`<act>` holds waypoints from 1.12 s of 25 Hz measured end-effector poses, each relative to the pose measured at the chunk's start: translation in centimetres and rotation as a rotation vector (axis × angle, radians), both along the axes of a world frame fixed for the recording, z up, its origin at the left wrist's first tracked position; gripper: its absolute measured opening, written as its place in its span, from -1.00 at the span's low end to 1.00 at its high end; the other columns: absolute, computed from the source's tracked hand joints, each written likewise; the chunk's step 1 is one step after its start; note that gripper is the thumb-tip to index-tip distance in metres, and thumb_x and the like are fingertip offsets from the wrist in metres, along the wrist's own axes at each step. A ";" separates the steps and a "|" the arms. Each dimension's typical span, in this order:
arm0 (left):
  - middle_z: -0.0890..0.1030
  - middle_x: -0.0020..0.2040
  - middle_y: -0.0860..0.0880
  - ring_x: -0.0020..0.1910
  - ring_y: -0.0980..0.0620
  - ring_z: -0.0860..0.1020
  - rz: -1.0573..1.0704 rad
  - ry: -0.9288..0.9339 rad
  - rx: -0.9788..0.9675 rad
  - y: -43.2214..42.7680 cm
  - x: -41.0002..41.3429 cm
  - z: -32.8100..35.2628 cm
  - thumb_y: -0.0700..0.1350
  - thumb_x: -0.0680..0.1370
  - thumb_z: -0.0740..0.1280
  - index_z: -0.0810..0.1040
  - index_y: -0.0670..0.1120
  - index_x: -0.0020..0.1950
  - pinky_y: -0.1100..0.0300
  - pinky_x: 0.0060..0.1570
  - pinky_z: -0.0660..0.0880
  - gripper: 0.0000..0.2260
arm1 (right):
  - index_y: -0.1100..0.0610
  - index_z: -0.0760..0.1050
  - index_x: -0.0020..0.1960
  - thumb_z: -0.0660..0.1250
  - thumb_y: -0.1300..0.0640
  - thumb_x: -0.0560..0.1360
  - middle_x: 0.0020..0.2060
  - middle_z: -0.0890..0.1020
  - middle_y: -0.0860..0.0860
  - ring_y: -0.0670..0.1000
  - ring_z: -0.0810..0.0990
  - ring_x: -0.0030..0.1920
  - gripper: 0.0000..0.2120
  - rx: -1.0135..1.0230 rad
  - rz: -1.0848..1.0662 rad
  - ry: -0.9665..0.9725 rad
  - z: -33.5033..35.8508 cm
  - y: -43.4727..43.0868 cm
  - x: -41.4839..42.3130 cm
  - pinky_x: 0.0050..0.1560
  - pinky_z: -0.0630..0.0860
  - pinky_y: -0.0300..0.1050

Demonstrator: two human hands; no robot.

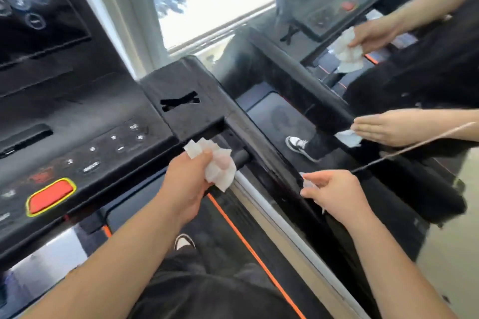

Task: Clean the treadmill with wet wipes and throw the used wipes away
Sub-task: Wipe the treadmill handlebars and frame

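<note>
While your left hand (186, 181) gripped a crumpled white wet wipe (220, 167) at centre frame, just beside the stubby handle (241, 157) of the black treadmill (103, 116), your right hand (337, 195), right of centre, pinched a small white scrap of wipe (308, 184) in curled fingers over the dark side rail (272, 163).

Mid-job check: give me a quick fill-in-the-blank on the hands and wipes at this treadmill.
1. The left hand grips a crumpled ____ beside the console.
2. The right hand pinches a smaller scrap beside a ____ that reflects both hands.
3. The stripe along the belt edge is ____.
Missing words: wipe; mirror; orange.
</note>
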State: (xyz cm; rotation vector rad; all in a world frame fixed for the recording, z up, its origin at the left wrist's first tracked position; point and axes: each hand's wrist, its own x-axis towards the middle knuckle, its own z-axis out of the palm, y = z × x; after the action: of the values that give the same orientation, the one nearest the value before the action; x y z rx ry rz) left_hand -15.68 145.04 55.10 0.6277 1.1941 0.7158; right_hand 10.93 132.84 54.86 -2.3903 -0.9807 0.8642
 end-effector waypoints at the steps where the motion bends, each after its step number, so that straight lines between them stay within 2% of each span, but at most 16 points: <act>1: 0.71 0.02 -0.07 0.01 -0.04 0.67 -0.049 0.002 -0.011 0.0 0.3 0.1 -0.26 0.63 0.27 0.59 -0.23 0.24 0.04 0.01 0.59 -0.79 | -0.03 0.75 0.03 0.57 0.19 0.40 -0.09 0.75 -0.15 -0.22 0.69 -0.05 -0.77 0.046 -0.055 -0.037 0.0 0.0 -0.7 0.13 0.60 -0.17; 3: 0.72 0.05 -0.09 0.05 -0.09 0.68 -0.078 0.005 -0.065 0.2 0.8 0.8 -0.29 0.58 0.28 0.60 -0.22 0.21 0.01 0.06 0.59 -0.77 | -0.02 0.76 0.02 0.50 0.19 0.49 -0.13 0.75 -0.17 -0.22 0.69 -0.04 -0.83 0.132 -0.141 -0.058 -0.1 0.1 -2.2 0.21 0.60 -0.09; 4: 0.72 0.03 -0.10 0.02 -0.13 0.66 -0.076 0.015 -0.083 0.5 0.8 1.4 -0.28 0.53 0.31 0.63 -0.20 0.14 -0.01 0.04 0.56 -0.79 | -0.02 0.75 0.02 0.50 0.16 0.50 -0.13 0.75 -0.17 -0.22 0.69 -0.04 -0.86 0.189 -0.198 -0.014 0.0 0.5 -3.1 0.23 0.60 -0.08; 6: 0.63 -0.10 -0.15 -0.10 -0.15 0.54 -0.048 0.019 -0.073 1.4 0.2 2.4 -0.28 0.49 0.31 0.65 -0.09 -0.08 0.00 -0.10 0.46 -0.84 | 0.02 0.74 0.03 0.53 0.14 0.49 -0.12 0.76 -0.15 -0.18 0.72 -0.03 -0.87 0.335 -0.309 0.179 0.4 2.1 -5.1 0.21 0.61 -0.06; 7: 0.59 -0.14 -0.15 -0.13 -0.12 0.50 -0.029 0.039 -0.011 1.9 -0.4 2.7 -0.26 0.51 0.28 0.65 -0.03 -0.16 0.01 -0.11 0.41 -0.81 | 0.03 0.74 0.04 0.53 0.16 0.49 -0.12 0.76 -0.14 -0.16 0.72 -0.02 -0.86 0.404 -0.322 0.252 0.7 3.3 -6.3 0.21 0.61 -0.06; 9: 0.60 -0.12 -0.03 -0.12 -0.01 0.52 -0.038 0.265 0.298 2.6 -1.7 2.6 -0.13 0.59 0.26 0.62 0.06 -0.09 0.04 -0.01 0.44 -0.83 | 0.01 0.74 0.06 0.49 0.19 0.51 -0.11 0.76 -0.15 -0.16 0.72 -0.01 -0.84 0.511 -0.200 0.239 0.7 6.1 -8.9 0.19 0.60 -0.12; 11: 0.65 0.02 0.04 0.01 0.04 0.56 -0.185 0.663 0.686 2.1 -3.0 0.9 -0.03 0.66 0.17 0.58 0.10 0.13 0.06 0.10 0.47 -0.80 | -0.01 0.73 0.08 0.41 0.23 0.54 -0.06 0.76 -0.13 -0.14 0.71 -0.02 -0.78 0.556 0.114 0.072 -0.3 8.2 -11.4 0.12 0.59 -0.17; 12: 0.65 0.09 0.02 0.08 0.00 0.56 -0.322 0.796 0.782 1.5 -3.1 -0.4 -0.04 0.65 0.13 0.55 0.13 0.21 0.05 0.11 0.49 -0.74 | 0.00 0.71 0.10 0.34 0.22 0.55 -0.03 0.75 -0.09 -0.06 0.70 0.00 -0.76 0.540 0.311 -0.037 -1.3 8.7 -12.3 0.08 0.60 -0.12; 13: 0.64 0.12 -0.01 0.10 -0.06 0.56 -0.475 0.840 0.779 0.3 -3.2 -1.6 -0.08 0.59 0.11 0.51 0.16 0.25 0.02 0.10 0.50 -0.68 | 0.02 0.69 0.11 0.25 0.21 0.54 0.00 0.74 -0.05 0.03 0.69 0.03 -0.72 0.496 0.521 -0.144 -2.4 8.6 -13.1 0.06 0.60 -0.04; 15: 0.59 0.18 -0.05 0.16 -0.13 0.55 -0.739 0.950 0.729 -2.8 -2.9 -4.2 -0.14 0.47 0.09 0.44 0.17 0.34 -0.04 0.19 0.47 -0.52 | 0.10 0.63 0.19 0.10 0.16 0.47 0.12 0.67 0.03 0.15 0.62 0.21 -0.58 0.398 0.891 -0.348 -5.0 7.3 -13.5 0.22 0.52 0.10; 17: 0.52 0.35 -0.10 0.26 -0.15 0.50 -0.874 1.235 0.799 -4.5 -2.7 -6.6 -0.11 0.44 0.12 0.32 -0.09 0.54 0.00 0.35 0.38 -0.38 | 0.15 0.55 0.35 0.11 0.11 0.47 0.32 0.59 0.06 0.12 0.49 0.42 -0.49 0.358 1.051 -0.508 -6.4 6.5 -12.3 0.42 0.37 0.19; 19: 0.46 0.39 -0.13 0.29 -0.16 0.47 -0.865 1.392 0.761 -4.8 -2.3 -7.0 -0.05 0.48 0.15 0.21 -0.20 0.58 0.01 0.37 0.35 -0.34 | 0.16 0.51 0.42 0.13 0.05 0.52 0.39 0.55 0.05 0.08 0.46 0.45 -0.48 0.388 1.118 -0.594 -6.6 6.8 -10.9 0.47 0.30 0.27; 21: 0.47 0.30 -0.10 0.21 -0.15 0.48 -0.842 1.465 0.677 -4.5 -1.6 -6.5 -0.04 0.50 0.23 0.25 -0.13 0.50 0.01 0.23 0.39 -0.44 | 0.16 0.52 0.40 0.12 -0.01 0.55 0.34 0.59 0.05 0.09 0.50 0.41 -0.49 0.380 1.139 -0.650 -6.4 7.9 -9.8 0.50 0.26 0.26; 24: 0.52 0.20 -0.09 0.16 -0.14 0.54 -0.806 1.529 0.539 -2.9 -0.1 -5.5 -0.05 0.52 0.31 0.35 -0.06 0.31 0.02 0.03 0.43 -0.62 | 0.12 0.57 0.23 0.21 -0.02 0.49 0.09 0.65 0.02 0.11 0.57 0.24 -0.60 0.285 1.180 -0.692 -6.0 10.1 -10.2 0.53 0.22 0.18; 26: 0.54 0.18 -0.09 0.16 -0.14 0.56 -0.793 1.530 0.509 -2.9 0.3 -5.6 -0.02 0.54 0.36 0.37 -0.06 0.27 0.01 -0.01 0.44 -0.65 | 0.07 0.57 0.10 0.33 0.05 0.41 -0.04 0.62 -0.02 0.09 0.58 0.13 -0.73 0.243 1.262 -0.678 -5.8 10.6 -11.1 0.52 0.20 0.10; 28: 0.55 0.17 -0.06 0.13 -0.12 0.57 -0.738 1.559 0.549 -3.9 -1.2 -6.1 0.01 0.54 0.36 0.38 -0.02 0.24 0.01 0.01 0.46 -0.67 | 0.03 0.57 0.09 0.40 0.17 0.37 -0.05 0.62 -0.05 0.07 0.61 0.07 -0.71 0.260 1.291 -0.616 -6.0 11.1 -10.8 0.44 0.28 0.02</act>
State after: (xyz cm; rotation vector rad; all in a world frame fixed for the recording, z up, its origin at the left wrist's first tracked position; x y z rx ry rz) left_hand -16.83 141.14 49.01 2.1694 1.9181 -0.2785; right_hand 0.15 143.91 48.84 -1.5849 -2.7621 0.2246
